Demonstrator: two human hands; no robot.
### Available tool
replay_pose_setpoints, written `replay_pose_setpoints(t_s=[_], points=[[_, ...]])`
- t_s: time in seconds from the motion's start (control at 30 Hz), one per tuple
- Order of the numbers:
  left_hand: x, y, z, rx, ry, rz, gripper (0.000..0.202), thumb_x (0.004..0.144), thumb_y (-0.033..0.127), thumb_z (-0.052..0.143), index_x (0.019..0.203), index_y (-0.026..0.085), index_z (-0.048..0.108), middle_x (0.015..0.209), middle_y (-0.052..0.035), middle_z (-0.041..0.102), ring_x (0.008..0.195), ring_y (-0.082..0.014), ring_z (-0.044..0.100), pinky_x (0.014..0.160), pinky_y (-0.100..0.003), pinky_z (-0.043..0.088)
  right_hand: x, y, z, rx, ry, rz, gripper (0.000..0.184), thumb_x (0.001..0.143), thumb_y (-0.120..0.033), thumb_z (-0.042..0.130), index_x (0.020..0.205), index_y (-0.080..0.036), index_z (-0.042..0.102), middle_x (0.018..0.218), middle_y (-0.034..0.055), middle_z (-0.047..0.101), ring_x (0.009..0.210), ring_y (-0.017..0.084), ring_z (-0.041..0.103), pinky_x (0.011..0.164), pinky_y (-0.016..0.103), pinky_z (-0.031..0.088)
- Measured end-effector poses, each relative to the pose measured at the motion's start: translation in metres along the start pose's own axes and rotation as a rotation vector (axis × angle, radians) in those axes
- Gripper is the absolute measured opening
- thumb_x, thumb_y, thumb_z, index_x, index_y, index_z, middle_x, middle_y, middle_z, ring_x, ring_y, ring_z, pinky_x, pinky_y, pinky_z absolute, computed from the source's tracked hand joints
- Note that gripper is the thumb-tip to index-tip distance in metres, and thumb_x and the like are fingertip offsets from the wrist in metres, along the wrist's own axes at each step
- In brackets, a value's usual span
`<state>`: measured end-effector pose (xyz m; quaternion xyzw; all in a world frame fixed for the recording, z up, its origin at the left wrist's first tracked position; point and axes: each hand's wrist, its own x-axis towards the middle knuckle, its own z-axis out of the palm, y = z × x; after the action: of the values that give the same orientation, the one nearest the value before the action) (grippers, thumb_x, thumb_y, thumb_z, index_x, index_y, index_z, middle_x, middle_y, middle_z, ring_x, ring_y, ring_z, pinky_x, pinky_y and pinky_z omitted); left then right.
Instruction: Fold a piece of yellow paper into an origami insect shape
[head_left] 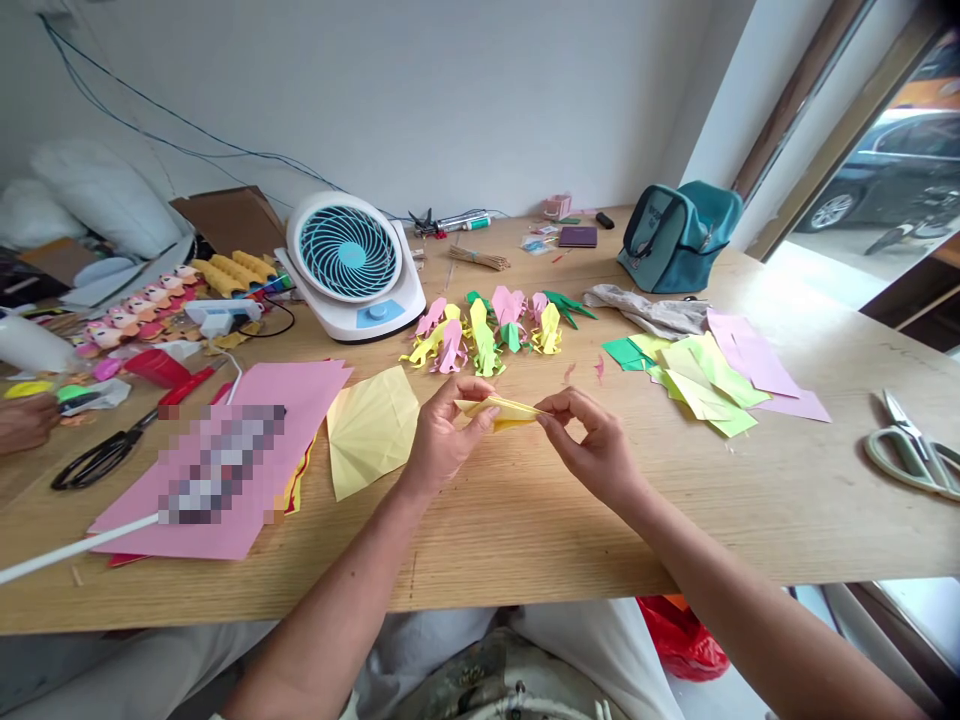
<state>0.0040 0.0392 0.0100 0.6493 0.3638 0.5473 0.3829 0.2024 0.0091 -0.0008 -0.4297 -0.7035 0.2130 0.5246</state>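
Between my two hands is a folded piece of yellow paper (510,412), held just above the table. My left hand (450,425) pinches its left end with the thumb on top. At its right tip, my right hand (589,435) grips the paper between thumb and fingers. A creased, unfolded yellow sheet (373,430) lies to the left of my left hand. Beyond my hands stand several folded paper flowers (484,335) in pink, yellow and green. Loose yellow-green paper pieces (709,380) are spread to the right of my right hand.
A white fan (352,260) stands at the back left. Pink sheets (300,395), with a blurred-out object on top, and black-handled scissors (127,445) lie left. Large scissors (911,445) rest at the right edge, a teal bag (679,240) behind. Another person's hand (30,422) is at far left.
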Motion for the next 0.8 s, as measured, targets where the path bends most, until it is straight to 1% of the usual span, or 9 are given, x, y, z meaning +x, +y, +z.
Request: replay_pose_setpoints(t_s=[0.07,0.13,0.2,0.4,0.47,0.57,0.63,0.7,0.8], points=[[-0.002,0.006,-0.002,0.144,-0.04,0.129,0.012,0.084,0.026,0.07,0.095,0.022,0.068,0.094,-0.0032,0.069,0.093,-0.0185,0.064,0.089,-0.029,0.048,0.001,-0.001,-0.003,-0.067,0.012,-0.088,0.01,0.095,-0.026,0.055,0.092,-0.023,0.063,0.082,0.0037,0.062,0.074,0.017,0.057,0.071,0.032,0.047],[-0.003,0.009,-0.003,0.25,-0.102,0.24,0.008,0.088,0.022,0.065,0.095,0.023,0.069,0.096,-0.0043,0.07,0.096,-0.0193,0.064,0.092,-0.031,0.047,0.002,0.0,-0.006,-0.104,0.017,-0.158,0.009,0.095,-0.022,0.054,0.095,-0.023,0.063,0.084,0.0042,0.062,0.076,0.017,0.057,0.071,0.032,0.048],[-0.003,0.009,-0.003,0.327,-0.141,0.313,0.009,0.089,0.02,0.063,0.094,0.024,0.07,0.095,-0.0049,0.071,0.096,-0.0196,0.065,0.092,-0.032,0.048,0.002,0.001,-0.007,-0.137,0.016,-0.215,0.01,0.095,-0.018,0.054,0.097,-0.023,0.062,0.086,0.0048,0.062,0.079,0.017,0.057,0.071,0.032,0.048],[-0.003,0.0,-0.002,0.5,-0.146,0.494,0.01,0.091,0.015,0.062,0.097,0.022,0.066,0.092,-0.003,0.07,0.091,-0.0162,0.066,0.085,-0.028,0.05,0.002,0.004,-0.008,-0.132,0.033,-0.288,0.012,0.093,-0.014,0.056,0.1,-0.023,0.062,0.087,0.0042,0.061,0.078,0.016,0.058,0.07,0.032,0.05],[-0.004,-0.002,-0.001,0.52,-0.126,0.529,0.012,0.091,0.013,0.062,0.1,0.021,0.063,0.09,-0.0017,0.068,0.088,-0.0142,0.065,0.082,-0.026,0.051,0.001,0.007,-0.006,-0.082,0.043,-0.265,0.014,0.092,-0.016,0.06,0.102,-0.024,0.062,0.088,0.0035,0.062,0.079,0.016,0.059,0.072,0.033,0.051],[-0.007,-0.002,0.002,0.529,-0.083,0.521,0.015,0.091,0.013,0.062,0.104,0.021,0.062,0.09,-0.0008,0.067,0.084,-0.0124,0.064,0.079,-0.024,0.051,-0.001,0.013,-0.001,0.062,0.096,-0.142,0.022,0.088,-0.023,0.067,0.108,-0.026,0.057,0.094,0.0026,0.06,0.078,0.015,0.061,0.073,0.033,0.053],[-0.009,-0.002,0.004,0.528,-0.065,0.52,0.015,0.092,0.013,0.062,0.105,0.021,0.061,0.091,-0.0009,0.067,0.085,-0.0122,0.064,0.079,-0.024,0.051,-0.002,0.016,0.002,0.142,0.132,-0.066,0.024,0.086,-0.026,0.07,0.105,-0.026,0.055,0.095,0.0016,0.057,0.077,0.014,0.06,0.073,0.032,0.054],[-0.011,-0.002,0.006,0.529,-0.067,0.528,0.014,0.092,0.013,0.062,0.104,0.021,0.061,0.09,-0.001,0.066,0.085,-0.0125,0.063,0.079,-0.024,0.051,-0.002,0.017,0.003,0.159,0.118,-0.03,0.019,0.086,-0.028,0.071,0.098,-0.025,0.056,0.091,0.0008,0.055,0.076,0.014,0.059,0.072,0.031,0.053],[-0.013,-0.002,0.007,0.54,-0.089,0.536,0.013,0.092,0.013,0.062,0.103,0.02,0.061,0.089,-0.0014,0.066,0.085,-0.0131,0.063,0.079,-0.025,0.051,-0.001,0.015,0.003,0.146,0.061,-0.02,0.01,0.088,-0.029,0.069,0.09,-0.024,0.06,0.087,0.0015,0.056,0.077,0.015,0.057,0.071,0.031,0.051]])
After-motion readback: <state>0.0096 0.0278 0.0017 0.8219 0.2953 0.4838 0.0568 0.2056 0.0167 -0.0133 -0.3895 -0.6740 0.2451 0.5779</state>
